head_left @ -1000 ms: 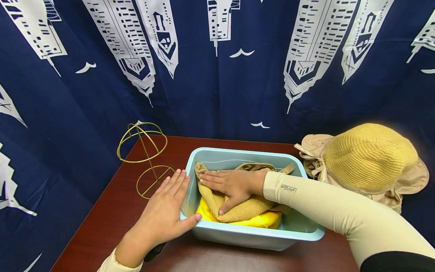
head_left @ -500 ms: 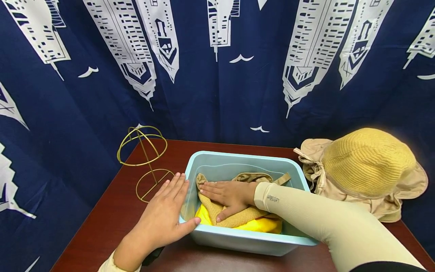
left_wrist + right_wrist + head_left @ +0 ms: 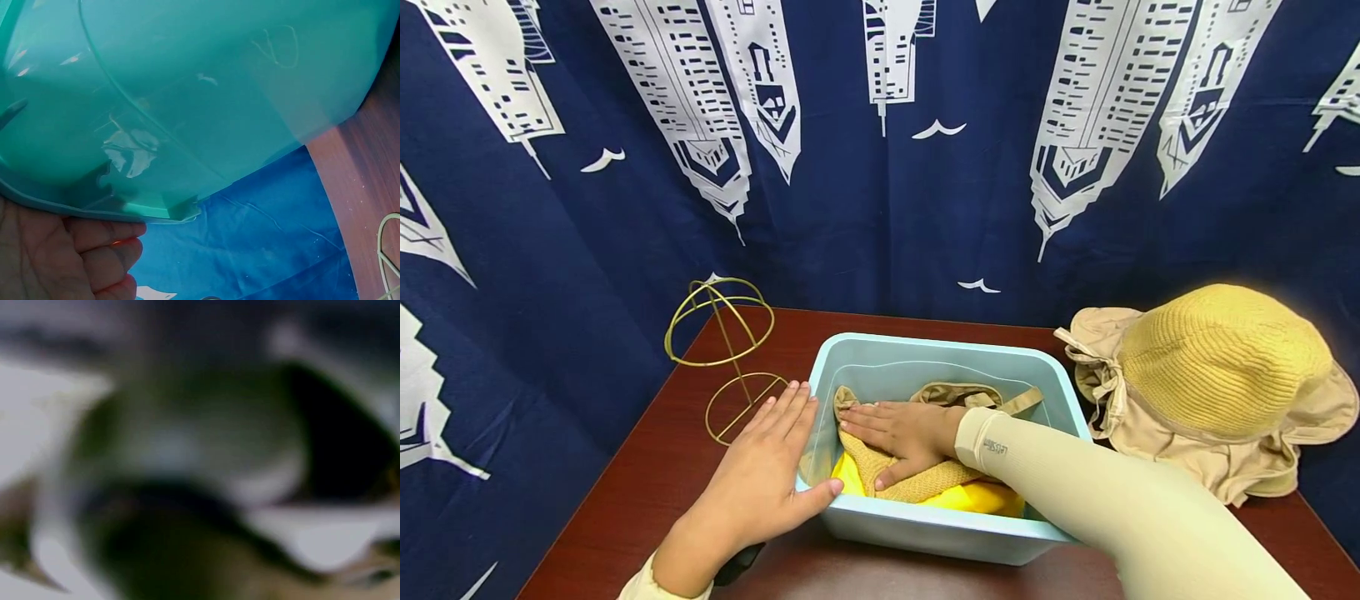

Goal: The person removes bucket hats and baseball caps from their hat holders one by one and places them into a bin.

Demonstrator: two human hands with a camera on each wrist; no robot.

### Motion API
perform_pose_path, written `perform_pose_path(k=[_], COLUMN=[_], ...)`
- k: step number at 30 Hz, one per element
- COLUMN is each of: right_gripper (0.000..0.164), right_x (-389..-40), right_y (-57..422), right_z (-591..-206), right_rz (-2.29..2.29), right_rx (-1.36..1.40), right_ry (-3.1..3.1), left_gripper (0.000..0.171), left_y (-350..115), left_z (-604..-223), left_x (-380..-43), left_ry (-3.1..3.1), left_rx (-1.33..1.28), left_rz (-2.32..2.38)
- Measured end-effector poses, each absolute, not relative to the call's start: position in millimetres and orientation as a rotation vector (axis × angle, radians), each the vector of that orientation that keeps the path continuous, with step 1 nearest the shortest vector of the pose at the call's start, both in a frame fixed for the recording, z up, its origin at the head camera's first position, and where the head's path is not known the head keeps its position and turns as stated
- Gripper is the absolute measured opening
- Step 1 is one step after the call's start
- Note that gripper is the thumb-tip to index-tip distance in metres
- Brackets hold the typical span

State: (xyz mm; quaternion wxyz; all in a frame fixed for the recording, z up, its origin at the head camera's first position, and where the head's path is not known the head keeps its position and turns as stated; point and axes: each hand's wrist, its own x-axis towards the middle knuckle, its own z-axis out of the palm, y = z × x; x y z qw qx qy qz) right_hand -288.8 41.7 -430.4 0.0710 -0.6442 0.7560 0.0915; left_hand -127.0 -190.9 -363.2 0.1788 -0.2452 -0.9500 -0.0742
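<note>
A light blue plastic bin (image 3: 940,527) stands on the table with a tan knitted hat (image 3: 925,485) inside, lying over something bright yellow (image 3: 977,500). My right hand (image 3: 902,437) rests flat on the hat with straight fingers, down within the bin. Across the bin's left rim lies my left hand (image 3: 756,479), its fingers straight and its thumb over the front corner. In the left wrist view, the fingers of the left hand (image 3: 75,256) touch the rim from outside. The right wrist view is too blurred to read.
A gold wire hat stand (image 3: 730,362) is at the back left of the dark red table (image 3: 625,475). To the right sits a yellow knitted hat (image 3: 1225,362) with a beige brim and bow. A blue curtain with white buildings (image 3: 820,250) hangs behind.
My right hand and the hat under it have sunk slightly lower in the bin, and the right forearm has swung nearer the front. The left hand stays on the rim.
</note>
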Motion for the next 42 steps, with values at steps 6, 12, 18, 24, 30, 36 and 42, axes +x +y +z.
perform_pose_path(k=[6,12,18,24,30,36,42], right_gripper=[0.092,0.088,0.085,0.076,0.069,0.058,0.052], right_x=[-283.8,-277.4,-265.3,-254.6,-254.1,-252.8,-251.0], right_y=[39.3,31.2,17.3,29.9,80.3,140.2,203.4], right_z=[-412.7,-391.8,-350.8,-300.2,-263.7,-254.6,-261.4], right_rz=[0.349,0.472,0.585,0.411,0.201,0.043,-0.069], right_rx=[-1.858,-1.779,-1.619,-1.630,-1.765,-1.798,-1.863], right_ry=[2.274,2.287,2.338,2.450,2.679,2.952,3.146], left_gripper=[0.090,0.090,0.090,0.089,0.090,0.090,0.091], left_y=[-190.0,-190.0,-190.2,-189.7,-189.3,-188.0,-186.3], left_z=[-363.0,-362.6,-362.9,-365.6,-363.1,-361.5,-362.3], left_x=[-126.8,-128.6,-129.3,-129.2,-129.8,-130.1,-127.3], left_ry=[-2.691,-2.682,-2.671,-2.660,-2.661,-2.643,-2.645], left_rx=[-0.681,-0.702,-0.706,-0.708,-0.720,-0.733,-0.724], left_rz=[-0.191,-0.191,-0.222,-0.231,-0.197,-0.174,-0.125])
